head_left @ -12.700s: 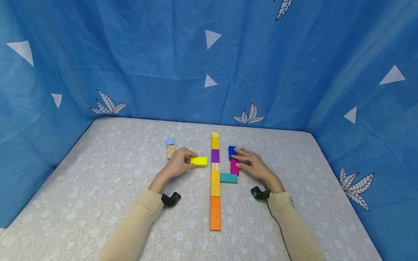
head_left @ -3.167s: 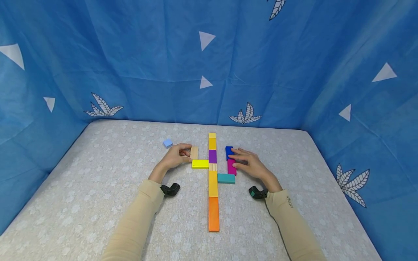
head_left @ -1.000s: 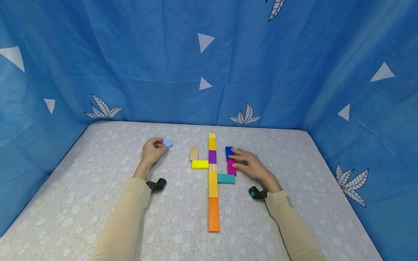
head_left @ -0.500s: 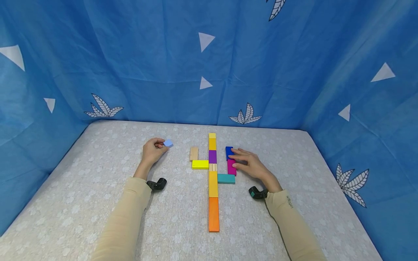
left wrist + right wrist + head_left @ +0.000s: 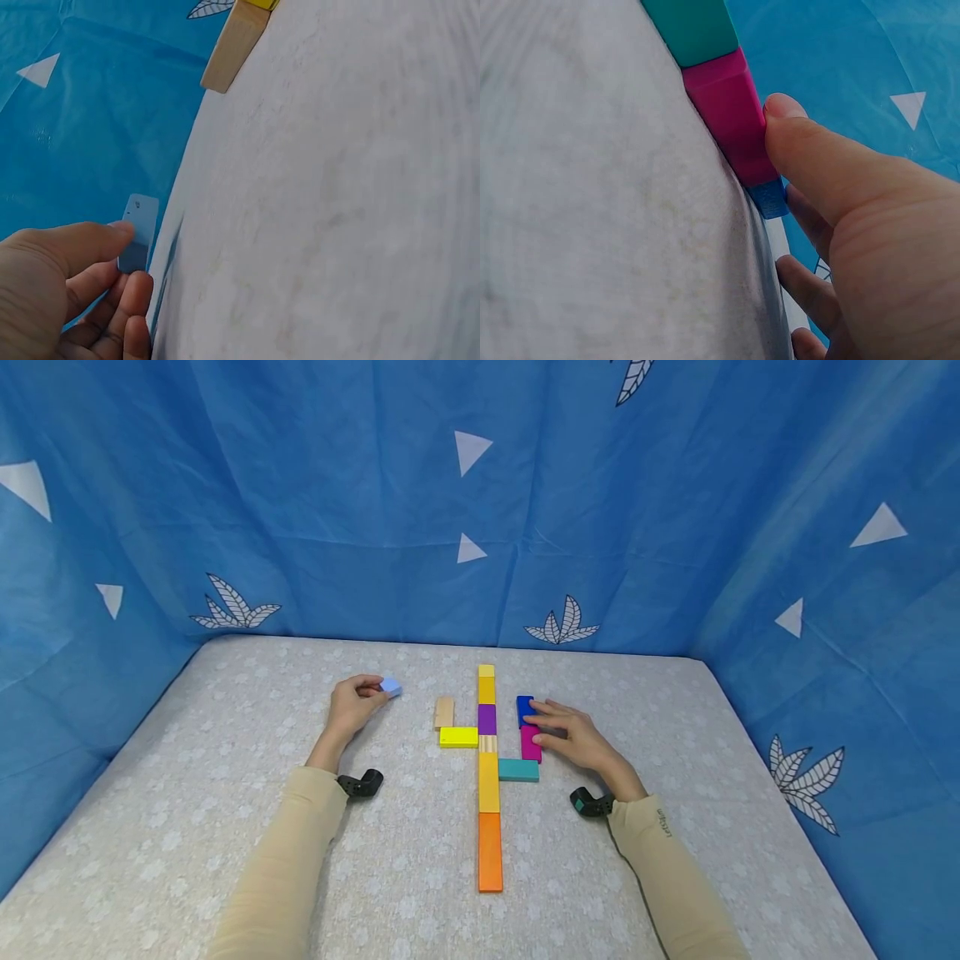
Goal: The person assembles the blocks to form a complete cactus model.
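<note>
My left hand (image 5: 351,706) pinches a small light blue block (image 5: 139,225) between thumb and fingers, at the left of the table. To its right lies a plain wooden block (image 5: 444,713), its near end at a bright yellow block (image 5: 459,738) that meets the central column. On the other side, my right hand (image 5: 573,731) has its fingers spread, the thumb against a magenta block (image 5: 731,112) and fingertips at a dark blue block (image 5: 525,710). A teal block (image 5: 518,770) joins the magenta block to the column.
The column runs away from me: an orange block (image 5: 490,852), a yellow-orange one (image 5: 488,782), a striped wooden one (image 5: 487,744), a purple one (image 5: 487,719), then two yellowish ones. Blue cloth (image 5: 337,510) hangs behind and beside the pale patterned table (image 5: 420,877).
The bright yellow block now meets the column, and the wooden block stands at its far side. My left hand moved left, then took the light blue block slightly rightward. The right hand stayed put.
</note>
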The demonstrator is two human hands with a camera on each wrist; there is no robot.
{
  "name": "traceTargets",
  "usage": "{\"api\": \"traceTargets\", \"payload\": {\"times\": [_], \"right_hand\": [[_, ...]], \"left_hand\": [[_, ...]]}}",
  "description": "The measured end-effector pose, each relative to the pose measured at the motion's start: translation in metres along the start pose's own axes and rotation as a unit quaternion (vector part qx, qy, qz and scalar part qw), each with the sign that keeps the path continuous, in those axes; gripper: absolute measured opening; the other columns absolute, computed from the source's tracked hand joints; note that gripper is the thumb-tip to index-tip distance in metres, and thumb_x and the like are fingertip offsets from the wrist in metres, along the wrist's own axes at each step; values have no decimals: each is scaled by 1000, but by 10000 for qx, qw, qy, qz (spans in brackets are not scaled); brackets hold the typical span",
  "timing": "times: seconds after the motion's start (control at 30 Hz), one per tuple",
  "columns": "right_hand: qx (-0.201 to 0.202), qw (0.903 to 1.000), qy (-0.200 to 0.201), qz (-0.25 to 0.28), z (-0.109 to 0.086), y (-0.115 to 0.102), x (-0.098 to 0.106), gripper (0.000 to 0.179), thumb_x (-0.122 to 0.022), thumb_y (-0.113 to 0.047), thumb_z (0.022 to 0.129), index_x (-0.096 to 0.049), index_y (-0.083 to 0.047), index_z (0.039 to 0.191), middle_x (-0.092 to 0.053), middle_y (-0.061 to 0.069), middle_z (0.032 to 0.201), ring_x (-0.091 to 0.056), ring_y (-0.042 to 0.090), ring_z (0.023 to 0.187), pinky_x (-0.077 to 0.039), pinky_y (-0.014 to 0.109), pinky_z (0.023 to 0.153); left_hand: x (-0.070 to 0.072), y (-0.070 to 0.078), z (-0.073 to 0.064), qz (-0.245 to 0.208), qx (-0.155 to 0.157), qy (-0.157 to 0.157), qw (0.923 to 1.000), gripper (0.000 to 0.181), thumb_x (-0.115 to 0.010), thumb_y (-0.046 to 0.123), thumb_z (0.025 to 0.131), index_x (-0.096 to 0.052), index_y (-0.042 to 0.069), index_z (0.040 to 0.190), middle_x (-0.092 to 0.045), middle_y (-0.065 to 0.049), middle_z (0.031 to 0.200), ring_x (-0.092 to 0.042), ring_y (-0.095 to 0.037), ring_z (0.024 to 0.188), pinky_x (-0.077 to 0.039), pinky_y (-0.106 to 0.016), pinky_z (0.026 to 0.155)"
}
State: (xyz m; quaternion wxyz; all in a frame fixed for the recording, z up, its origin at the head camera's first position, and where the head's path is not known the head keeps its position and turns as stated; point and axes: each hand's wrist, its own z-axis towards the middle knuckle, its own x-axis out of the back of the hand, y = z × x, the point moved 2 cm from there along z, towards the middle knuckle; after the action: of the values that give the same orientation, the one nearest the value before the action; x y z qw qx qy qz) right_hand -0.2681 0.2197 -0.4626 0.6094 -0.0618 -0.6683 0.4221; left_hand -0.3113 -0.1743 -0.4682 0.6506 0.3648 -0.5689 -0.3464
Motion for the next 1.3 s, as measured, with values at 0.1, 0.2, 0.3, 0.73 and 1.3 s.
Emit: {"api": "traceTargets", "payload": {"times": [0.1,0.2,0.3,0.73,1.3], "right_hand": [[15,10000,-1,-2,0,-1,0,40,-66,-23,94,-63,-13,132,-44,8,152,-29,39,145,-20,64,116],[32,10000,1,-10,1,-1,1,40,-66,-22,94,-63,-13,132,-44,9,152,-30,39,145,-21,64,116],[40,10000,12,-17,1,-1,1,39,-66,-22,94,-63,-13,132,-45,9,152,-30,39,145,-21,64,116],[-45,10000,-22,-44,1,-1,-1,39,-66,-23,94,-63,-14,132,-44,8,152,-30,38,145,-20,65,115],[-106,9999,-48,-47,1,-1,0,39,-66,-23,94,-63,-14,132,-45,8,152,-30,38,145,-20,64,115]], "left_hand": [[-3,7,0,-224,41,-109,9997,37,-69,13,90,-63,-2,123,-65,-21,112,-59,-23,93,-46,-16,70],[-9,13,0,-344,86,-201,9992,37,-69,14,91,-63,-1,124,-65,-21,114,-59,-24,97,-47,-18,72],[-16,17,2,-399,106,-270,9988,37,-69,14,91,-63,0,125,-64,-20,115,-60,-25,99,-48,-18,75],[-37,31,5,-546,142,-430,9975,35,-70,12,90,-64,0,122,-63,-18,113,-59,-22,93,-47,-18,70],[-52,35,13,-506,45,-719,9961,36,-71,9,89,-64,1,123,-65,-18,115,-61,-22,91,-50,-22,73]]}}
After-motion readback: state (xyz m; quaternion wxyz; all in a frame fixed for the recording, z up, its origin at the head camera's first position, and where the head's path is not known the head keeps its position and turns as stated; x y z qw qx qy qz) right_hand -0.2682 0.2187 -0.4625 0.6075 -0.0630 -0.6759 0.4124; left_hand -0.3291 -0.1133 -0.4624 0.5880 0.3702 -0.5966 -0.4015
